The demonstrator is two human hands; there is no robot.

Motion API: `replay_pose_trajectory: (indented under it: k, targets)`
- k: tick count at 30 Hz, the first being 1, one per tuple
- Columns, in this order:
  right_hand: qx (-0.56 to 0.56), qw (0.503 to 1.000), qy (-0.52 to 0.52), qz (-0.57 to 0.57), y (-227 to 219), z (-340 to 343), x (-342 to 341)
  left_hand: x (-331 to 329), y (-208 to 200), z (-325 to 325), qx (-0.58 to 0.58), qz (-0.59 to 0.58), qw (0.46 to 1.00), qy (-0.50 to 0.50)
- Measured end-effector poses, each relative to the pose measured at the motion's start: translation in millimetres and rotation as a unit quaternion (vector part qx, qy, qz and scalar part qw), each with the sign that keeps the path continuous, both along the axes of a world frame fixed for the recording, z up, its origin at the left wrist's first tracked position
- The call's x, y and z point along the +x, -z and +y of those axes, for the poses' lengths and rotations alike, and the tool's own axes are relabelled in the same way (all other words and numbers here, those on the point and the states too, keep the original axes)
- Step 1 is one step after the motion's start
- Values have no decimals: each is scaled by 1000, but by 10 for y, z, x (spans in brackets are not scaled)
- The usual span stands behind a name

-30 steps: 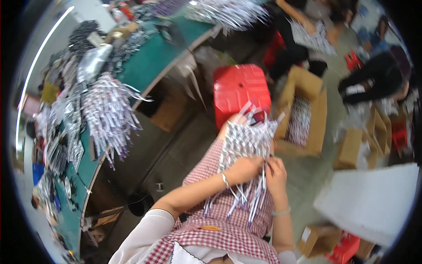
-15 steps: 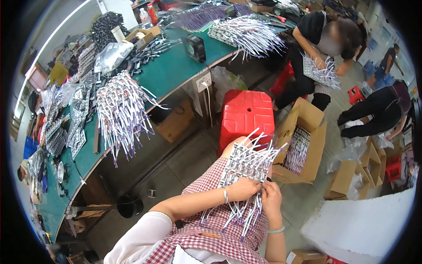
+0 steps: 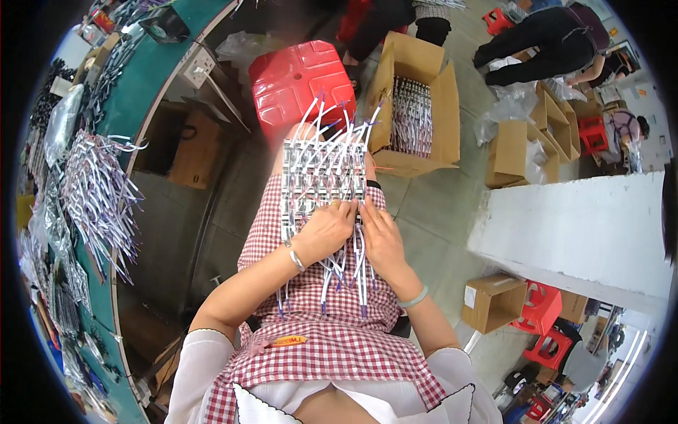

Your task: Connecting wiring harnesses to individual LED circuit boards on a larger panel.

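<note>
A panel of small circuit boards [image 3: 300,173] with many white wires with purple tips lies on my lap, over a red checked apron [image 3: 265,219]. My left hand [image 3: 325,230] rests on the panel's lower part, fingers bent and pressed together. From the right, my right hand [image 3: 381,244] meets it at the panel's lower right edge. The fingertips of both hands close together among the wires there; what they pinch is too small to make out. Loose wires [image 3: 364,283] hang down between and below my hands.
Ahead stands a red plastic stool [image 3: 300,85]. An open carton [image 3: 448,106] of similar panels [image 3: 411,116] is to its right. On the left a green worktable [image 3: 131,92] carries a wired bundle [image 3: 102,194]. A person [image 3: 540,46] bends among cartons at the far right.
The view has swung down and to the right, so the stool, carton and table sit higher and farther left. Both hands stay together at the panel's lower right edge.
</note>
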State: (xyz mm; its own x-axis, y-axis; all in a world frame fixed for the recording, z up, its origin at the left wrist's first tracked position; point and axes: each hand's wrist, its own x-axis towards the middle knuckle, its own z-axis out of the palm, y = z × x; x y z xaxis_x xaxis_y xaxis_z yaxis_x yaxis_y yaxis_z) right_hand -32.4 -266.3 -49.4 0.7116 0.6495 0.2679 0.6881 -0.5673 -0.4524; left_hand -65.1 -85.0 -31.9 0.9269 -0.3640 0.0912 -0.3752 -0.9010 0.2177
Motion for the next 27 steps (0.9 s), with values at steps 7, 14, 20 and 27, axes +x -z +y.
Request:
replay_pose_trajectory:
  k: [7,14,20,27]
  targets:
    - [-63,997,-36,7,-93,-63,69,-77,6,-62,8,-4,1000,-1]
    - [-114,991,-68,-2,-185,-84,139,-135,-53,-49,4,15,1000,13]
    - [3,999,-11,39,-235,-44,221,-162,-125,-42,-17,14,1000,8]
    - [218,947,85,218,-339,450,745,-307,-260,-83,55,16,998,34]
